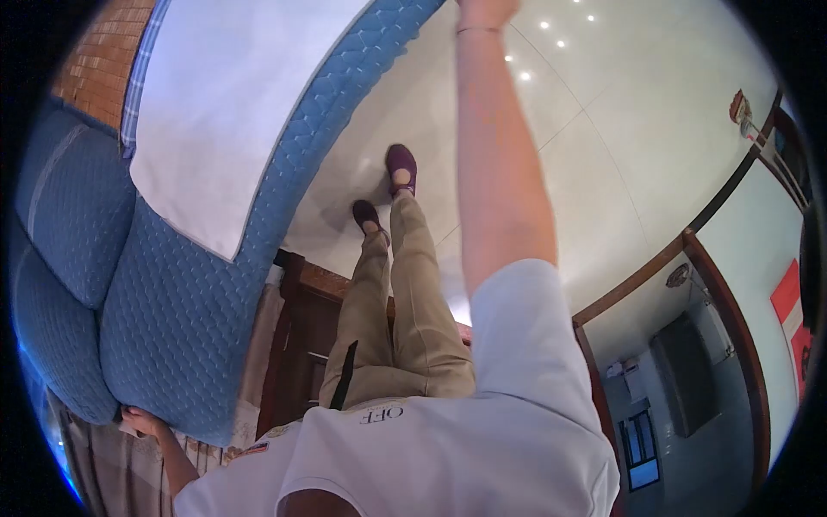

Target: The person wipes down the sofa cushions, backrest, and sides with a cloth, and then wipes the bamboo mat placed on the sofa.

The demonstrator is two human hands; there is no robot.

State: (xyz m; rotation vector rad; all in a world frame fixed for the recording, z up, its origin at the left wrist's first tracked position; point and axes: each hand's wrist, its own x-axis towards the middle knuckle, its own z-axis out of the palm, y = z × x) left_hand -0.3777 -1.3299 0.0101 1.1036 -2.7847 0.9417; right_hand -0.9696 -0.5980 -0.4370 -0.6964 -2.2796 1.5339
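My left hand is at the lower left, beside the bottom corner of a blue quilted sofa cover. Its fingers look curled, with a small pale thing at them that I cannot make out. My right arm stretches up the picture, and only the wrist and part of my right hand show at the top edge. The fingers there are cut off, near the end of the blue quilted edge. A white cloth lies spread over the blue cover, one corner pointing down.
Blue quilted cushions line the far left, with a woven mat above them. My legs stand on a glossy pale floor. A dark wooden cabinet stands behind my legs, and a wood-framed doorway is at right.
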